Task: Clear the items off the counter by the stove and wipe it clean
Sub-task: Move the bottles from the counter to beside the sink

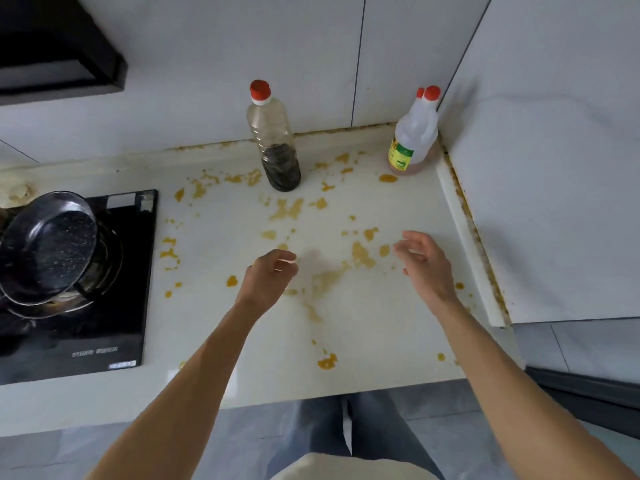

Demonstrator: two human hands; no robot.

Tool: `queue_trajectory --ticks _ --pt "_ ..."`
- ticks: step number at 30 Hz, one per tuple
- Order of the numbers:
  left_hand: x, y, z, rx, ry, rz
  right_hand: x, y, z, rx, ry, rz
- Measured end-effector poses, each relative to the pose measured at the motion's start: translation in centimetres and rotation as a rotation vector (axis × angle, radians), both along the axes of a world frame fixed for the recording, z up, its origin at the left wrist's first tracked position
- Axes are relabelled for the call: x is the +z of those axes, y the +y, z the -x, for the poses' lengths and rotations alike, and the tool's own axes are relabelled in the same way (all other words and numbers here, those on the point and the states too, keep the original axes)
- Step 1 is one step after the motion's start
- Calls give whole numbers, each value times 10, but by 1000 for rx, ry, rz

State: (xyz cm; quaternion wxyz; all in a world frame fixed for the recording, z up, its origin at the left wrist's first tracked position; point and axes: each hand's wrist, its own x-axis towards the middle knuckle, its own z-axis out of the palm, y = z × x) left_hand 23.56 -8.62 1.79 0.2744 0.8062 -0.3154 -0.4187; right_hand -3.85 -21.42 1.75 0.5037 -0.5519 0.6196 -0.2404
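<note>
Head view, nearest the camera: both forearms reach in from the bottom of the frame over the pale surface.
Left hand: lower centre of the frame, fingers loosely curled, holding nothing; whether it touches the surface cannot be told.
Right hand: right of centre, fingers relaxed and spread, empty, hovering above the stains.
Dark bottle: upper centre, upright near the back wall, well apart from both hands; clear plastic with a red cap.
Dark bottle contents: dark liquid fills roughly the lower third, the rest looks empty.
Dark bottle handling: likely light and bottom-heavy, with thin walls that give under a squeeze; possibly greasy, so a firm grip round the body just above the liquid line seems best.
Jug: upper right, upright in the back corner, translucent white with a red cap and a yellow-green label.
Jug contents: an amber liquid shows low down; the level is hard to read.
Jug handling: stiffer plastic, probably light; the waist below the neck offers a hold.
Stains: orange-yellow splashes scattered across the surface, likely sticky or oily.
Pan: left edge, tilted on the black stove, inside dark and speckled, apparently empty.
</note>
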Motion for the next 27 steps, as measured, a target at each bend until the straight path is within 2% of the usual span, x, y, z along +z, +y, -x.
queue_trajectory --ticks 14,21,27 --pt "-22 -142 -58 290 -161 304 -18 -180 -62 -185 -110 256" --pt "-47 -175 -68 372 -223 404 -51 -213 -78 -219 -228 355" --pt "-63 -190 -74 395 -183 493 -72 -221 -88 -273 -324 318"
